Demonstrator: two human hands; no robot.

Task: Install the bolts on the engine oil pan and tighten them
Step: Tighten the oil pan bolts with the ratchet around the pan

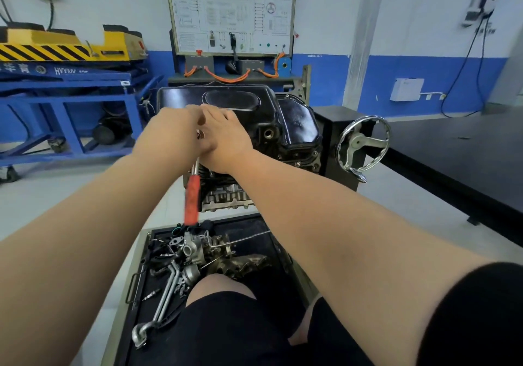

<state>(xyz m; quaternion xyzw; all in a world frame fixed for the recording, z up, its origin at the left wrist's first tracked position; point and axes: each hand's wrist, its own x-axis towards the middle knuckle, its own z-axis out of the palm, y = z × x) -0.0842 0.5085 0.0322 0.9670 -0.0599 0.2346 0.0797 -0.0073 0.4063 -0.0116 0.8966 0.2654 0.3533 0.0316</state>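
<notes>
Over the near left edge of the oil pan (pixel 243 102), both hands were bunched together, touching each other. The pan itself was the black one sitting on top of the engine (pixel 226 196), which was up on its stand with the pan facing the ceiling.

The right hand (pixel 226 139) lay across the pan's near edge with the fingers reaching over the left one. It looked like its thumb and palm were wrapped round the metal top end of the wrench (pixel 192 198), but that spot was blurry and crowded, so take that loosely. The wrench's red handle hung down free in front of the engine, nobody touching that part. The left hand (pixel 169 130) came in from the left with its fingers tucked under the right hand's, and honestly I couldn't tell if it was gripping anything or just resting there.

Off the stand's right side was a chrome handwheel (pixel 363 145), with a dark workbench (pixel 452 150) beyond it. Below the engine a black tray (pixel 252 225) held loose parts: a turbo (pixel 195 248) near its far left corner, a bent metal pipe (pixel 167 300) running toward the near left corner, and a spark plug (pixel 151 295) by the left edge. A blue lift cart (pixel 70 88) stood far left, and a wiring display board (pixel 230 12) was against the back wall.
</notes>
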